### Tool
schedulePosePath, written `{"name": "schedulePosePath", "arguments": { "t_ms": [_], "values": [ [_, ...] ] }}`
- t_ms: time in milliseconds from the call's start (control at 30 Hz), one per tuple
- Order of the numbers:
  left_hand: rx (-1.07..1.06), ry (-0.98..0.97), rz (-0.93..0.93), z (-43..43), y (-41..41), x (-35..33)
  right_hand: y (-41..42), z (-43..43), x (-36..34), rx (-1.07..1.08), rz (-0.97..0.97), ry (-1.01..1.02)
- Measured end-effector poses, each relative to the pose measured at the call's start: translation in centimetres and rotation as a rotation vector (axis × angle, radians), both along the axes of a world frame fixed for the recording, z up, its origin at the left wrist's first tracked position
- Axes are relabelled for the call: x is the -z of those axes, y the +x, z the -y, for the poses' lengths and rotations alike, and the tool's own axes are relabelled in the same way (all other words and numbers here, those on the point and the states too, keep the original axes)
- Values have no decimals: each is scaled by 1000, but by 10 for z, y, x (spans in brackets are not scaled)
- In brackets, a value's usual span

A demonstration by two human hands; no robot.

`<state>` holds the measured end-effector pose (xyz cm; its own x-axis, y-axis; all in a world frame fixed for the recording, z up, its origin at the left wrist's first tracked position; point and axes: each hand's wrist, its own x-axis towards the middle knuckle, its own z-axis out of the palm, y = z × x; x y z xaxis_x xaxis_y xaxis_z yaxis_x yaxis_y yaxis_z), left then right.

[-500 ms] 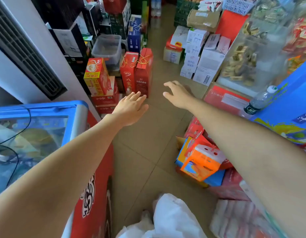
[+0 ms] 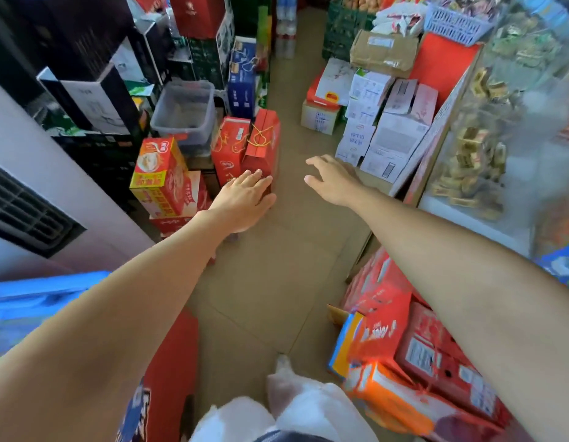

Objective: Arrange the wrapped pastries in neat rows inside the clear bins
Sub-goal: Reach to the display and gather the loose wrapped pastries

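Hovering over the tiled floor (image 2: 276,266), the left hand (image 2: 244,199) and right hand (image 2: 332,181) each show a slack grip, fingers straight, holding nothing. Wrapped pastries (image 2: 468,167) lie heaped inside a clear bin (image 2: 538,100) on the right, well apart from both hands. Red cartons (image 2: 244,148) stand just beyond the left hand.

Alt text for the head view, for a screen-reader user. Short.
Two bare arms reach forward over a cluttered shop aisle, left hand and right hand both open and empty. Red gift boxes stack on the left; clear bins of wrapped pastries stand on the right.
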<state>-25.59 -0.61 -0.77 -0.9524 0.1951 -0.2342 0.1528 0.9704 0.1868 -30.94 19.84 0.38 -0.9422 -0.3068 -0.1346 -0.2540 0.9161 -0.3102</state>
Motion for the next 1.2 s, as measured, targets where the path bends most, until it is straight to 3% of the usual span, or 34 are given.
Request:
{"name": "schedulePosePath", "arguments": {
  "t_ms": [767, 1200],
  "values": [
    [246, 21, 1, 27, -367, 10, -327, 18, 29, 201, 3, -44],
    [407, 18, -6, -33, -560, 19, -494, -60, 50, 354, -20, -6]
  ]
}}
